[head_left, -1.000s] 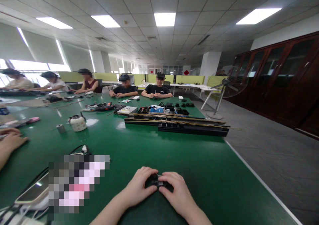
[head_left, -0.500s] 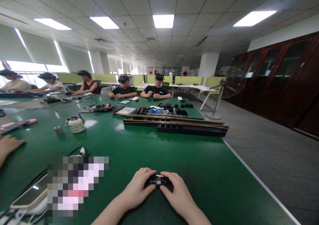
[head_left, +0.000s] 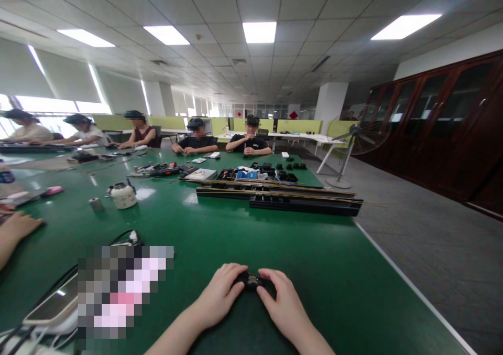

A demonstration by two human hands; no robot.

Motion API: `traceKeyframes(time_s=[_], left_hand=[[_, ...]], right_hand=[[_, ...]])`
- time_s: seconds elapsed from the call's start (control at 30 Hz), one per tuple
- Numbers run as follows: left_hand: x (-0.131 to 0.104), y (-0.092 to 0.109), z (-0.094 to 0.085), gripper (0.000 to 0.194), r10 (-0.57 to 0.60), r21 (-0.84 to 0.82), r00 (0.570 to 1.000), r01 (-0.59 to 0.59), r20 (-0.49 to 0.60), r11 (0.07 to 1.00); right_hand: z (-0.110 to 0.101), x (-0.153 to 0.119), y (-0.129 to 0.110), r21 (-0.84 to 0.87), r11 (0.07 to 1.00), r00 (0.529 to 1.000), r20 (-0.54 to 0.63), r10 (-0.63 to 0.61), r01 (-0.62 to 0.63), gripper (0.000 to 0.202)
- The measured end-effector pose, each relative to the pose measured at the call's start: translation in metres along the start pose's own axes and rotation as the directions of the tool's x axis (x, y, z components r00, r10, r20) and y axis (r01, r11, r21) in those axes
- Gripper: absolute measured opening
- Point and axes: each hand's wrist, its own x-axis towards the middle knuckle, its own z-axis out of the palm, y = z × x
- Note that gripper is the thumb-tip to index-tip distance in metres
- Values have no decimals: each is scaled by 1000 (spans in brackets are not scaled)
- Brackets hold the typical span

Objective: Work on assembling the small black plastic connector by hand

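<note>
A small dark part with a shiny middle is held low over the green table, or rests on it; which of the two is unclear. My left hand grips its left end between thumb and fingers. On the other side, my right hand pinches its right end the same way. The fingertips hide both ends of the part.
Long black rails with thin rods lie across the table ahead. To the left are a phone with cables, a white pot and a grey cylinder. Another person's hand rests at the far left.
The dark part has turned between my fingers, and the white strip on its top no longer shows. Across the table, a person has raised one hand to the face. The view has shifted slightly.
</note>
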Motion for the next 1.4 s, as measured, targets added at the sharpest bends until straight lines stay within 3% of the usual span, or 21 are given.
traceKeyframes(time_s=[0.5,0.77,1.0,1.1,1.4], left_hand=[[0,0,-1,32,2,-33,1000,-2,0,999],[-1,3,-3,37,10,-17,1000,-9,29,1000],[-2,1,-2,48,-1,-7,999,1,47,1000],[-2,0,-1,43,-28,-1,999,28,42,1000],[0,7,-6,34,52,-8,996,-52,70,999]], right_hand=[[-2,0,-3,12,1000,1000,8,4,-4,31],[-6,-2,-9,-46,997,992,115,-58,64,33],[-4,-2,-8,-82,993,990,120,-74,84,21],[-4,-2,-8,-90,992,989,126,-75,86,20],[-2,-3,-9,-99,989,987,123,-99,111,16]])
